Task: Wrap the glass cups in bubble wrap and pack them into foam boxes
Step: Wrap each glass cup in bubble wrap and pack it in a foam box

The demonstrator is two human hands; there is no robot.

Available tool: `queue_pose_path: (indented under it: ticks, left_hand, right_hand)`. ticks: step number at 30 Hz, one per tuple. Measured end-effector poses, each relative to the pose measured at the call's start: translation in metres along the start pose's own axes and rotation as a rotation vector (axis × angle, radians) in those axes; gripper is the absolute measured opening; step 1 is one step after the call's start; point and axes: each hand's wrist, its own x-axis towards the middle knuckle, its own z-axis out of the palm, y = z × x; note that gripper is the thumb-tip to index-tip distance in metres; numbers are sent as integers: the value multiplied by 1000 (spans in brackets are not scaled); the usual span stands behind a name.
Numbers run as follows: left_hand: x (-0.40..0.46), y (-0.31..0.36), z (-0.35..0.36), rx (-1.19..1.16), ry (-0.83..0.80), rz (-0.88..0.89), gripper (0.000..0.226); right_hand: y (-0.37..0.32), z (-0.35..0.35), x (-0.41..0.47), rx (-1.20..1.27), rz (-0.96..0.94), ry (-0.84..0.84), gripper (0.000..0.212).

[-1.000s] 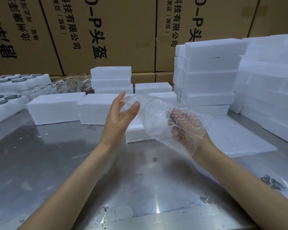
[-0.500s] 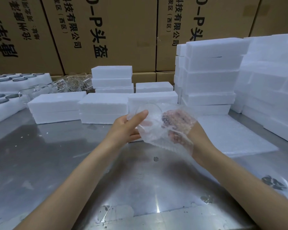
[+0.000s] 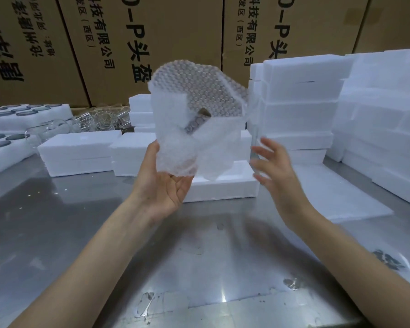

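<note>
The left hand (image 3: pixel 166 183) is raised palm-up over the table (image 3: pixel 104 245), its thumb on the near left edge of a bundle of bubble wrap (image 3: pixel 194 119) and its fingers behind the bundle's lower end, so it grips the wrap from below. The bundle stands up from that hand, its loose upper flap fanned out above and leaning to the right. Whether a glass cup sits inside cannot be told; only a dark patch shows through the folds near the middle. The right hand (image 3: pixel 273 166) is beside the bundle on its right, fingers spread and straight, holding nothing; a small gap separates its fingertips (image 3: pixel 264 142) from the wrap's right edge, though motion blur makes the gap hard to judge.

Just behind and below the bundle an open foam box (image 3: pixel 223 188) lies on the table, between the two hands. To its right a flat white foam sheet (image 3: pixel 336 195) lies on the table. Further back stand low closed foam boxes (image 3: pixel 78 150), and on the right tall stacks of foam boxes (image 3: pixel 301 102). At far left, foam trays (image 3: pixel 21 114) hold dark round openings, with bare glass cups (image 3: pixel 90 119) gathered beside them. Brown cartons (image 3: pixel 152 43) printed with black characters form the back wall.
</note>
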Motion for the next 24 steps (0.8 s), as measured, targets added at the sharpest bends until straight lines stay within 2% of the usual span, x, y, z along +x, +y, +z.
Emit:
queue_pose_path:
  ticks: [3,5,6,7,9,10,14,18,20,22,24]
  left_hand:
    - [-1,-5,3,72,-29,-21,51]
    - [-2,-9,5,144,-55,-43,50]
    - [-2,-12,6,172,-69,-61,50]
    - [-2,-15,7,201,-70,-81,51]
    - [-3,-18,9,276,-25,-109,60]
    - [-3,-19,9,318,7,-111,65]
    - [-3,-20,7,486,43,-102,80]
    - [-2,-24,5,742,43,-139,81]
    - [-3,-27,6,845,48,-195,84]
    - [-2,-31,5,1000,74,-195,75]
    - [0,-33,2,1209,89,-125,62]
  right_hand:
    - [9,12,-8,-128,-7,-252,93]
    - [12,17,-11,-155,-29,-275,102]
    - [10,17,-11,-166,-60,-242,98]
    - [9,16,-11,-169,-107,-186,84]
    - [2,10,-7,-116,-177,-42,31]
    - [-2,8,-6,-82,-172,27,17]
    - [-7,-4,0,34,-136,196,24]
    - [-6,-8,0,-19,-177,209,25]
    - [-6,-9,0,9,-176,200,19]
    - [-6,-8,0,-18,-153,176,17]
    - [-7,-6,-1,-69,-153,114,25]
